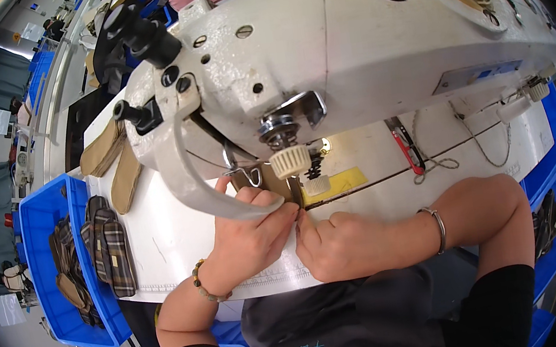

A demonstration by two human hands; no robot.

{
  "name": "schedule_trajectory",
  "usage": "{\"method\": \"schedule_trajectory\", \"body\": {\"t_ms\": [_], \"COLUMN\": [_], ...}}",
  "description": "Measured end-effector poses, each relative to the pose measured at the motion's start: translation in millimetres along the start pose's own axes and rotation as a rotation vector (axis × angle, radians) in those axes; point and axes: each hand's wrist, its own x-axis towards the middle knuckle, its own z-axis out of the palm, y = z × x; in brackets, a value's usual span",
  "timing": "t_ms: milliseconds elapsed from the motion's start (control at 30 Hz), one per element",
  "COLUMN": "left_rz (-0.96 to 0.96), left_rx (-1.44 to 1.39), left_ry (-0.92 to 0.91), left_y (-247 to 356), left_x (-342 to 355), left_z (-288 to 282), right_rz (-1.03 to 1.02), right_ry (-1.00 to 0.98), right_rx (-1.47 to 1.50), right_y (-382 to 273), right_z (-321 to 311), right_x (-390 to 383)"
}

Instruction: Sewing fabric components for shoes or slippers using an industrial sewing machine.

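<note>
A large white sewing machine (288,39) spans the upper part of the view. Beneath its head lies a brown fabric piece (283,185), partly covered by the machine's curved arm and my fingers. My left hand (248,237) presses on it, fingers bent and thumb close to the right fingertips. At the piece's near edge, my right hand (336,244) is closed in a pinch, touching or nearly touching the left. The needle and the stitching spot are hidden behind the machine's parts.
Tan sole-shaped pieces (126,179) lie on the white table (162,252) at left, beside plaid fabric items (108,245). A blue bin (43,204) holds more. Red-handled snips (406,146) and a cord (442,164) lie right of a yellow patch (342,182).
</note>
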Motion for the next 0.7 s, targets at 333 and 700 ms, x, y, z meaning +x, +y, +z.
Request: {"method": "schedule_trajectory", "body": {"t_ms": [333, 700], "left_rz": [0.011, -0.013], "left_rx": [-0.026, 0.014], "left_ry": [0.013, 0.098], "left_y": [1.1, -12.3], "left_x": [3.1, 14.7], "left_z": [8.4, 11.0], "right_rz": [-0.007, 0.045], "right_ry": [0.021, 0.097], "right_rx": [0.018, -0.045], "right_y": [1.6, 13.6], "right_z": [2.5, 23.9], "right_x": [1.3, 4.7]}}
